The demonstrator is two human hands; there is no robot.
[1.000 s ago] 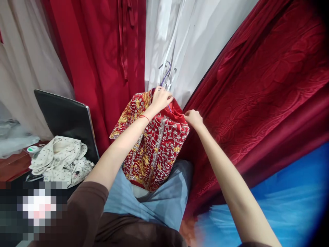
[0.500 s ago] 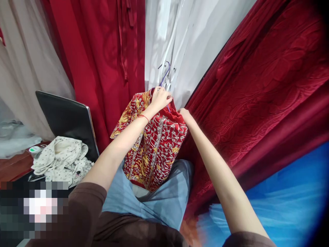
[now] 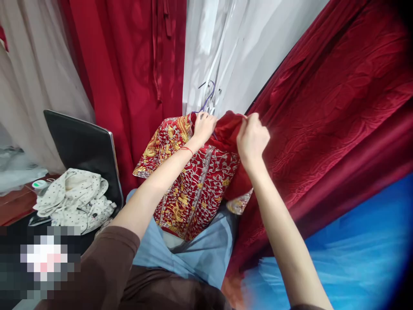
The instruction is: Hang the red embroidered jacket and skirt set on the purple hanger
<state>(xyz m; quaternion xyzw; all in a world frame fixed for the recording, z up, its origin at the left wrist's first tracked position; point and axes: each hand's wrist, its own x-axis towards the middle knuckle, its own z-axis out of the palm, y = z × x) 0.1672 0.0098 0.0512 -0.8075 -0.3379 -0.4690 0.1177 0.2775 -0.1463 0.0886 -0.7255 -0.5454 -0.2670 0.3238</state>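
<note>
Along the right side hangs a dark red patterned drape (image 3: 338, 107). Just left of it, above the lap, the embroidered red jacket (image 3: 193, 181) is held up: left hand (image 3: 204, 125) closed on its collar, right hand (image 3: 252, 137) pinching its plain red shoulder fabric. A purple hanger hook (image 3: 208, 92) shows above the left hand.

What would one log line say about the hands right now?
left hand: grips embroidered red jacket at collar | right hand: pinches its shoulder | purple hanger hook: above

My hands grip a red cloth jacket (image 3: 196, 181), rough with glossy gold and silver embroidery; the hanger hook (image 3: 208, 97) looks smooth.
</note>
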